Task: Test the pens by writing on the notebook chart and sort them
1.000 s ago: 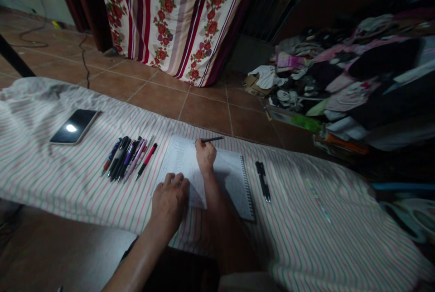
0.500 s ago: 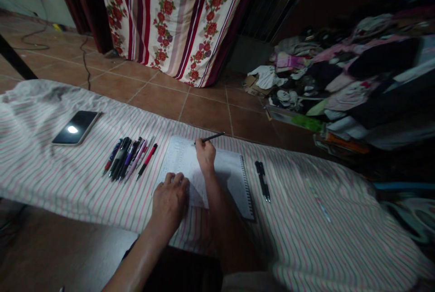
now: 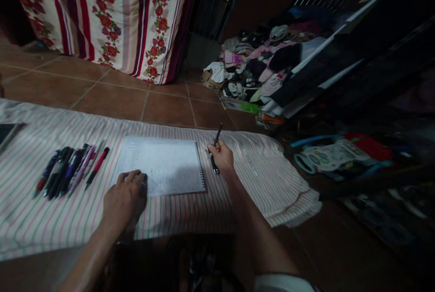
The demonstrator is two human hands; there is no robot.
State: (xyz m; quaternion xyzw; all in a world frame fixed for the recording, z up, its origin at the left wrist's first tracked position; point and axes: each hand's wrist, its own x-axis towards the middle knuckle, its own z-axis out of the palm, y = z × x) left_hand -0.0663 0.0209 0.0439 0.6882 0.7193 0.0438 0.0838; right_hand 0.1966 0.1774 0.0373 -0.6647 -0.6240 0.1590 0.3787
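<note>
A spiral notebook [image 3: 170, 160] covered with faint writing lies open on the striped cloth. My left hand [image 3: 124, 194] rests palm down at its lower left corner, fingers loosely bent and holding nothing. Past the spiral edge, my right hand [image 3: 222, 156] is closed on a black pen [image 3: 218, 132] whose upper end points up and away. Under those fingers, more dark pen [image 3: 214, 166] shows against the cloth; the hand partly hides it, and I cannot tell how many pens are there.
Left of the notebook lies a row of several pens [image 3: 64, 169], with a red and black pen [image 3: 97, 167] at its right end. A phone [image 3: 8, 133] is cut off at the left edge. Beyond the tiled floor [image 3: 170, 106] are a floral curtain [image 3: 129, 25] and heaped clothes [image 3: 258, 61].
My right hand has moved right with the pen, from the notebook page to the black pens beside it. My left hand stays by the notebook. The view has turned right.
</note>
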